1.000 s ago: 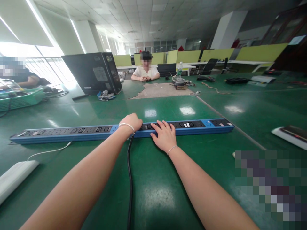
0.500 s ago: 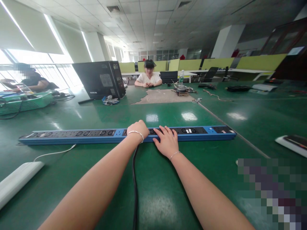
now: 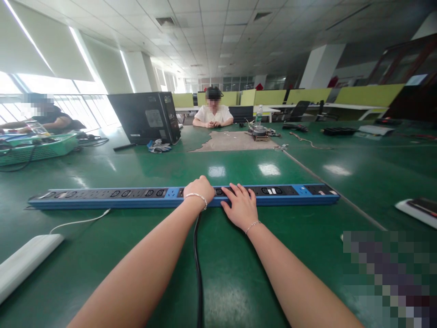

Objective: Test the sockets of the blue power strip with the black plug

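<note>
A long blue power strip (image 3: 95, 195) with black sockets lies across the green table (image 3: 143, 255). My left hand (image 3: 200, 191) is closed at the middle of the strip, and a black cable (image 3: 197, 255) runs from beneath it toward me. What its fingers grip is hidden behind the back of the hand. Just to the right, my right hand (image 3: 241, 205) rests on the strip with its fingers spread, holding nothing.
A black computer case (image 3: 146, 117), gloves (image 3: 159, 146) and a green basket (image 3: 51, 150) stand back left. A person (image 3: 213, 114) sits opposite, another at far left. White devices (image 3: 30, 259) lie left and right; a bottle (image 3: 260, 114) stands behind.
The view has shifted slightly, so everything sits a little lower and further right. Both hands keep their places on the strip.
</note>
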The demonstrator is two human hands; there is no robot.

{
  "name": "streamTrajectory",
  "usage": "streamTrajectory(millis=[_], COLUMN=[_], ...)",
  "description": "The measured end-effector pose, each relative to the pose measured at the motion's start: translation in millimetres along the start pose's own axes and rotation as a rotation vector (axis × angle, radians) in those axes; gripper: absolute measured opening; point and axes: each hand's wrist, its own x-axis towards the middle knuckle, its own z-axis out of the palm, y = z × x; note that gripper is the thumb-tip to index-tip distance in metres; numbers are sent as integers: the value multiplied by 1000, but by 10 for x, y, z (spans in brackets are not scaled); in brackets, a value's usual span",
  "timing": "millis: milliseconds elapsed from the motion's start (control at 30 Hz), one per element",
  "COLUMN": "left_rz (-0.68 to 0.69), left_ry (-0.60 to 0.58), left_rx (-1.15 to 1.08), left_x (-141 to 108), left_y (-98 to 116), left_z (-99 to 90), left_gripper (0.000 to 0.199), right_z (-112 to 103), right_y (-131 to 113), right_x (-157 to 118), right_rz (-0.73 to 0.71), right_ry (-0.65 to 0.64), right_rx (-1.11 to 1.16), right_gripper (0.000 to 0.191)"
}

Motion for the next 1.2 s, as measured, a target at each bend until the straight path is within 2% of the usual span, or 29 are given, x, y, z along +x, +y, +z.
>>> streamTrajectory(millis=[200, 300, 367, 433, 500, 567, 667, 767, 900, 1000, 1067, 1200], left_rz=[72, 159, 215, 312, 364, 391, 420, 444, 425, 430, 428, 431], left_ry=[9, 6, 69, 247, 297, 279, 318, 333, 337, 345, 353, 381], left_rx=[-9, -14, -10, 9, 11, 28, 61, 69, 38, 4, -21, -63], left_x=[-67, -53, -38, -28, -29, -40, -58, -58, -39, -28, -23, -13], left_y=[-73, -278, -480, -690, -860, -963, -1004, -987, -972, -969, -968, -974], left_z=[-31, -108, -109, -40, 84, 223, 376, 430, 440, 458, 476, 507], left_gripper=[39, 49, 50, 43, 41, 43, 48, 54, 58, 57, 56, 52], right_z=[-13, -12, -11, -6, 1, 8, 3, -30, -63, -55, -61, -156], right_y=[-4, -7, -11, -15, -16, -9, 17, 2, -219, -476, -615, -765], right_x=[-8, -9, -8, -6, -5, -4, 0, 6, 20, 31, 44, 116], right_rz=[-7, -9, -6, -5, -5, -5, -4, -35, -116, -125, -74, 7], right_ry=[14, 25, 32, 38, 45, 53, 73, 110, 158, 105, 50, -28], right_rx=[-8, -8, -3, 5, 10, 13, 34, 108, 191, 209, 222, 175], right_gripper=[43, 43, 43, 42, 42, 42, 40, 37, 44, 49, 47, 50])
